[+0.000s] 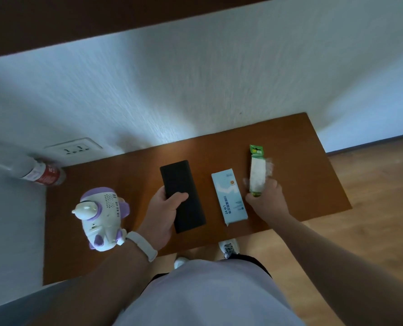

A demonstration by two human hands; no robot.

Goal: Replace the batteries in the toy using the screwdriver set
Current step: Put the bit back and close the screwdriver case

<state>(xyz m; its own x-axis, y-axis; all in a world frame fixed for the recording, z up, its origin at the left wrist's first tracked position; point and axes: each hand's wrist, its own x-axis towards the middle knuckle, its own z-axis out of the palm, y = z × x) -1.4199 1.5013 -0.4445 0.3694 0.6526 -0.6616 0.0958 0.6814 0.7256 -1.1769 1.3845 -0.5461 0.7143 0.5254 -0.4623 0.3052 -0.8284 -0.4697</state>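
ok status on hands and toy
Left hand grips black case. Right hand holds battery pack. Toy on table, untouched, nothing blocking it.

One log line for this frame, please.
left hand: grips black case | right hand: grips battery pack | toy: untouched on table | light blue box: between hands

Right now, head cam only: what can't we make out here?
- Green-and-white battery blister pack in the right hand: motion-blurred, head view; cell count unreadable.
- Flat black rectangular case: closed, contents hidden; left hand covers its near-left side.
- White-and-purple plastic toy: battery door not discernible from this angle.
- Clear plastic bottle with red label: top end cut by left frame edge.
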